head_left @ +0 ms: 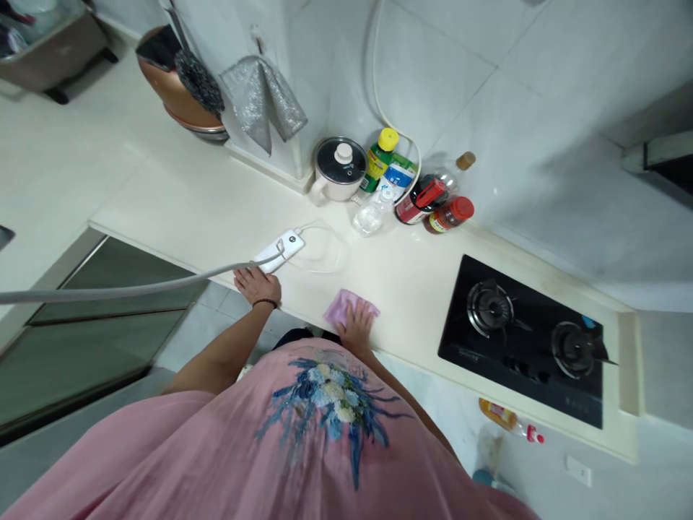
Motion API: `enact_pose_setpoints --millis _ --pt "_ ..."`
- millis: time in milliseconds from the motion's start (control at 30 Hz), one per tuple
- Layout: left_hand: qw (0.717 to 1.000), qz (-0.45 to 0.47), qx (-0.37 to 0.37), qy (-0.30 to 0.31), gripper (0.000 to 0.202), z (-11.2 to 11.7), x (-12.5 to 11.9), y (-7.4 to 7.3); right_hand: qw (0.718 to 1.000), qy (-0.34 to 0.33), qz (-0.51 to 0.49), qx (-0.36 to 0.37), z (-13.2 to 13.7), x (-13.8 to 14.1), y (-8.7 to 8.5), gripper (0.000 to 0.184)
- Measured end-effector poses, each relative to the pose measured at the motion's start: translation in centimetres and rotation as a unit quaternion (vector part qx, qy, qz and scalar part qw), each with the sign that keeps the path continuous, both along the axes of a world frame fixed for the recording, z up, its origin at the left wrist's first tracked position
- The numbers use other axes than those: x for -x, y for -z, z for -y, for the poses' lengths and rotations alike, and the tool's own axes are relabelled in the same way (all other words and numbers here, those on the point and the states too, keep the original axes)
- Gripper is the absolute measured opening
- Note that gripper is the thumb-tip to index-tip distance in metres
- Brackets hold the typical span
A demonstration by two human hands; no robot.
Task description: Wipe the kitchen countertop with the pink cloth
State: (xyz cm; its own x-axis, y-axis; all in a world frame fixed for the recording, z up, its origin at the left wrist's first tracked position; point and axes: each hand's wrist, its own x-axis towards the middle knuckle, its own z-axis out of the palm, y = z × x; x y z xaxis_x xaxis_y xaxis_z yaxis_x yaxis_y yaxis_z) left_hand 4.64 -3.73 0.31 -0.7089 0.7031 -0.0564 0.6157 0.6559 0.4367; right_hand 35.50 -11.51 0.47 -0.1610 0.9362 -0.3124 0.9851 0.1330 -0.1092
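My right hand point(358, 324) lies flat, fingers spread, on a pink cloth point(341, 306) at the front edge of the cream countertop point(216, 209). My left hand point(258, 284) rests palm down with its fingers stretched out on the counter edge, its fingertips touching a white power strip point(280, 250). A grey cable point(119, 292) runs left from the strip, and a thin white cord point(325, 249) loops to its right.
A small white pot with a black lid point(340, 171) and several bottles and jars point(416, 191) stand against the tiled wall. A black two-burner gas hob point(528, 339) is set in the counter at right. A copper pan point(176, 90) and grey rag point(263, 99) are at the back left.
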Motion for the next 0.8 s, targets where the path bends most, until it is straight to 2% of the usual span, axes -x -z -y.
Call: enact_pose_setpoints --millis 100,167,233,300,400,533,667,800 --pt "1.000 -0.004 -0.002 0.002 0.075 0.1 -0.1 -0.3 0.996 -0.077 -0.034 -0.005 -0.8 1.9 -0.2 0.081" --pt "1.000 -0.005 -0.005 0.006 0.075 0.1 -0.1 -0.4 0.994 -0.095 -0.049 -0.010 -0.5 1.2 -0.2 0.079" --pt "1.000 -0.006 -0.009 0.007 0.076 0.1 -0.2 -0.4 0.995 -0.085 -0.055 -0.012 0.7 -1.0 -0.1 0.075" --pt "1.000 -0.008 -0.014 0.008 0.076 0.2 -0.2 -0.3 0.998 -0.044 -0.041 -0.015 2.5 -4.3 0.1 0.072" --pt "1.000 -0.010 -0.021 0.012 0.077 0.2 -0.1 -0.2 0.998 0.058 0.005 -0.029 5.7 -10.2 0.3 0.070" --pt "0.999 -0.022 -0.028 0.008 0.076 0.2 -0.2 -0.1 0.979 0.190 0.043 -0.064 8.8 -16.6 0.6 0.074" --pt "0.999 -0.032 -0.029 0.004 0.076 0.2 -0.4 -0.3 0.961 0.256 0.052 -0.092 9.2 -18.4 1.1 0.078" --pt "0.999 -0.047 -0.025 0.010 0.074 0.1 -0.5 -0.6 0.949 0.292 0.051 -0.112 6.8 -18.0 1.7 0.079"
